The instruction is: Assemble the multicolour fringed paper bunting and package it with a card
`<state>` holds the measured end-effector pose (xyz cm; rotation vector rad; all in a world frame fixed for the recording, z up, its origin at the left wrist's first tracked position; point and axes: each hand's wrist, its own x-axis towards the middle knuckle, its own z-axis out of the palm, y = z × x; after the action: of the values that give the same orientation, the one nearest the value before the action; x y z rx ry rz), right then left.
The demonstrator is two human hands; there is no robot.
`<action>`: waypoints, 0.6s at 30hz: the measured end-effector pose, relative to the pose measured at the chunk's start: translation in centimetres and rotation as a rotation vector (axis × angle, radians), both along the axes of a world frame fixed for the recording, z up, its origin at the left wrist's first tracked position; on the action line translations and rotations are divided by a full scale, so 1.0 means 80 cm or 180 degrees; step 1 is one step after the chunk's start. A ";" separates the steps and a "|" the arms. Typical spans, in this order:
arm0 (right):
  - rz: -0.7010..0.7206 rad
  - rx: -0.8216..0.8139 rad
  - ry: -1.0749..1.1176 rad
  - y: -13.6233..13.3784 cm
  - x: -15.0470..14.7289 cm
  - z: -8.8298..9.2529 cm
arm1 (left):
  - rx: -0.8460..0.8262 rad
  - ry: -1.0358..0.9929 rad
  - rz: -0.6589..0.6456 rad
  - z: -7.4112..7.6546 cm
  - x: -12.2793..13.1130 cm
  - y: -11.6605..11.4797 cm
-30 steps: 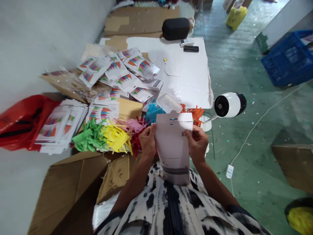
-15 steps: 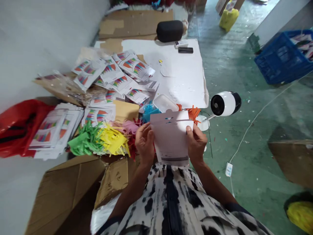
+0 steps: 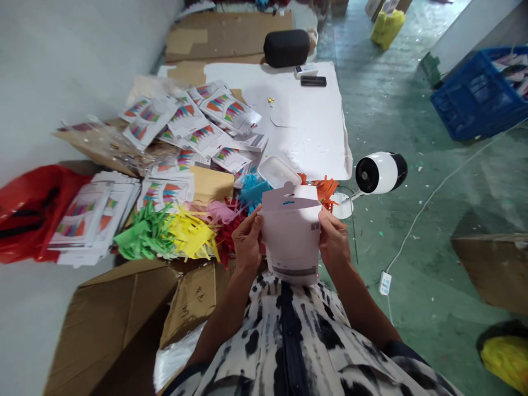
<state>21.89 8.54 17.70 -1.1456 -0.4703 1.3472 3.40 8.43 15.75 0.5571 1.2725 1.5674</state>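
Note:
A white card sleeve (image 3: 291,236) with a hang-hole tab is held upright in front of my body, its top bowed apart. My left hand (image 3: 248,236) pinches its left edge between thumb and fingers. On the opposite edge, my right hand (image 3: 333,236) has a similar grip. Just beyond the sleeve are a white plastic tray (image 3: 279,171), blue tissue fringe (image 3: 252,191) and orange fringe (image 3: 326,190). Yellow fringe (image 3: 192,235), green fringe (image 3: 144,234) and pink fringe (image 3: 223,212) lie to the left of my left hand.
Printed packets (image 3: 198,124) are heaped on the table's left side, with flat printed sleeves (image 3: 88,214) nearer the wall. A black case (image 3: 286,48) sits at the far end. On the right stand a white-and-black fan (image 3: 380,173) and a blue crate (image 3: 470,99). An open carton (image 3: 111,319) is below left.
The sleeve has shifted slightly right and its face has bowed outward, with its top layers spread. Both hands remain on its side edges, the left one having moved a little right.

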 end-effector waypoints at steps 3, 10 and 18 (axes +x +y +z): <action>-0.0129 0.0004 -0.0085 -0.001 -0.002 -0.004 | 0.0106 0.0096 0.0097 -0.003 0.001 0.000; -0.0666 0.0075 -0.0363 -0.004 -0.013 -0.010 | 0.0210 0.0035 0.0450 -0.004 0.010 0.009; -0.0713 0.0045 -0.0321 -0.006 -0.012 -0.013 | 0.0124 0.0157 0.0491 -0.009 0.012 0.005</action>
<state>20.94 8.09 16.65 -1.2206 -0.4103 1.0948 4.33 8.79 15.06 0.5355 1.3511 1.7185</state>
